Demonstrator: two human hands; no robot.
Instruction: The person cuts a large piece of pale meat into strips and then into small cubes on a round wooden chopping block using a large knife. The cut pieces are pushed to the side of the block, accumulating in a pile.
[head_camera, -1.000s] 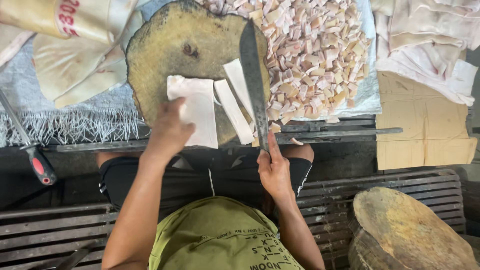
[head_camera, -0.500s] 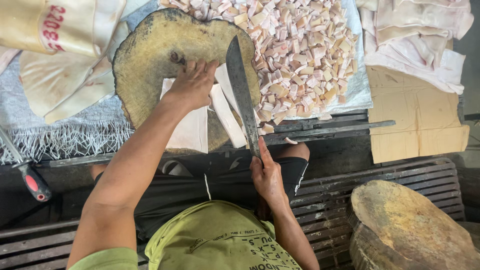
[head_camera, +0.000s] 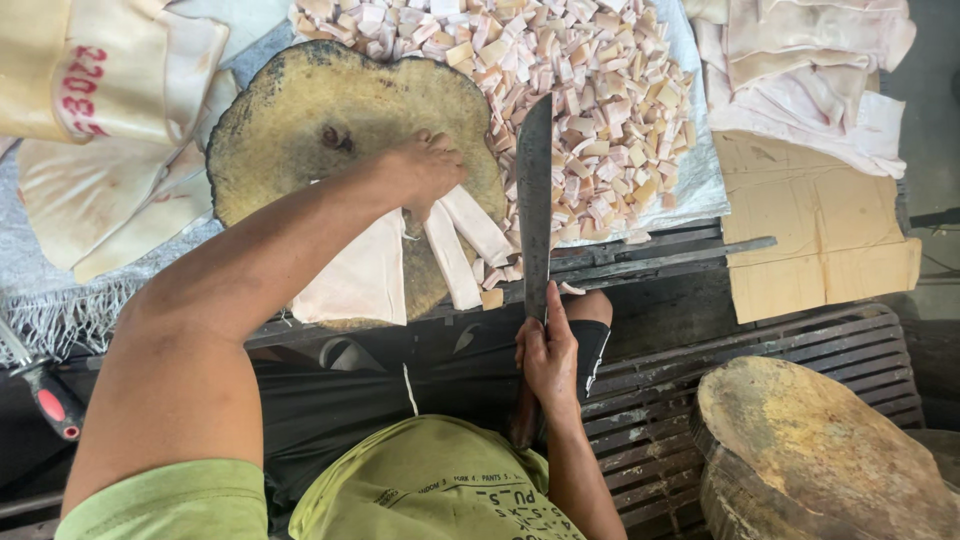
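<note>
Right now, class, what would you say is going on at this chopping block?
A person is cutting pale slabs of pork skin on a round wooden chopping block. The right hand grips a long cleaver, its blade lying along the block's right edge. The left hand reaches onto the cut strips beside a wider uncut slab. A heap of diced pieces lies beyond the blade, and a second block stands lower right.

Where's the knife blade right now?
Head view, centre: the long knife stands upright in the right hand, at the round chopping block's right edge, beside the cut cubes.
</note>
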